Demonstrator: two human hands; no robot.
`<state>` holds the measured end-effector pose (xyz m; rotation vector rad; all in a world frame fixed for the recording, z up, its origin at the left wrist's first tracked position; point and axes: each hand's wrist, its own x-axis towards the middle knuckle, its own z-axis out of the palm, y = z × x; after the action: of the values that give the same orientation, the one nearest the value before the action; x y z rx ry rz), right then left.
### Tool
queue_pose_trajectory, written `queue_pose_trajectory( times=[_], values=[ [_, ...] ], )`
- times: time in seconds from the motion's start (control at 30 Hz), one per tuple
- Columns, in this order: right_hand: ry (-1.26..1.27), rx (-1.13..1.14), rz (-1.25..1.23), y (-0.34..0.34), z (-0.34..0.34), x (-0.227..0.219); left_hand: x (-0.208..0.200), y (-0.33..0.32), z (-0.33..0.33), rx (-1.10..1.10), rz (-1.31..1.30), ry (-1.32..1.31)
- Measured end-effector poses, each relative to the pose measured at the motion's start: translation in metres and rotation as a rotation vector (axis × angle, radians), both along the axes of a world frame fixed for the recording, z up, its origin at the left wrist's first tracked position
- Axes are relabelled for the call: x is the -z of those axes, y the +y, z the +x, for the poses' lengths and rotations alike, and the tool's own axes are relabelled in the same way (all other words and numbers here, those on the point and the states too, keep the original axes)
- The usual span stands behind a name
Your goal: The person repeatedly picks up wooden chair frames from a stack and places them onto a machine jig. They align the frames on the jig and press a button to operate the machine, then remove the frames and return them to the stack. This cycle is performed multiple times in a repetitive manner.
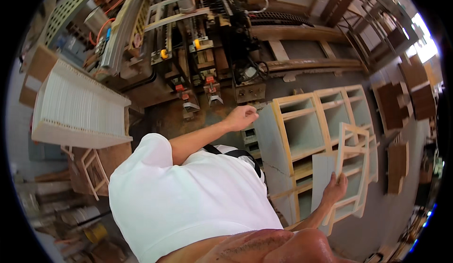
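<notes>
My right hand (336, 187) is closed around one side of a pale wooden frame (343, 145), which has crosspieces and is held tilted. Behind this frame are several wooden cabinet boxes (302, 131) with grey insides and light wood fronts. A flat pale panel (322, 173) shows beside my right hand, partly covered by the frame. My left arm reaches across toward the near left corner of the boxes. The fingers of my left hand (241, 118) are curled in, with nothing seen in them. That hand looks apart from the box side, or very near it.
A clamping machine (200, 50) with metal rails and orange and yellow parts stands ahead. At left, a tall stack of thin white panels (80, 105) sits near another small wooden frame (94, 171). Brown boxes (394, 107) stand on the floor at right.
</notes>
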<state>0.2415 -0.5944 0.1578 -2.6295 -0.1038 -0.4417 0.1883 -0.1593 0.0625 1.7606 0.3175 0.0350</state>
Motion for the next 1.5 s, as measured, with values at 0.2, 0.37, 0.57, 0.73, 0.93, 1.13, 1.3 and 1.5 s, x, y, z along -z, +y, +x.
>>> queue_pose_trajectory(
  times=[0.2, 0.37, 0.57, 0.73, 0.93, 1.13, 1.3, 1.5],
  values=[
    [-0.095, -0.66, 0.151, 0.17, 0.045, -0.025, -0.041, -0.001, -0.003, 0.071, -0.493, -0.02],
    [-0.042, -1.105, 0.182, 0.317, 0.042, -0.013, -0.076, 0.045, -0.016, -0.389, -1.166, -0.259],
    [0.0, -1.359, 0.029, 0.444, 0.041, -0.009, -0.032, 0.17, -0.067, -0.534, -1.206, -0.545],
    [-0.094, -1.478, -0.003, 0.534, 0.049, 0.003, -0.012, 0.264, -0.082, -0.568, -1.216, -0.631],
    [-0.122, -1.526, 0.029, 0.619, 0.047, 0.011, -0.006, 0.34, -0.09, -0.66, -1.223, -0.582],
    [-0.106, -1.553, 0.115, 0.681, 0.047, 0.023, 0.007, 0.395, -0.091, -0.698, -1.215, -0.609],
    [-0.123, -1.551, 0.046, 0.704, 0.049, 0.036, 0.019, 0.418, -0.091, -0.741, -1.215, -0.575],
    [-0.09, -1.509, 0.048, 0.703, 0.049, 0.042, 0.025, 0.417, -0.095, -0.715, -1.255, -0.603]
  ],
)
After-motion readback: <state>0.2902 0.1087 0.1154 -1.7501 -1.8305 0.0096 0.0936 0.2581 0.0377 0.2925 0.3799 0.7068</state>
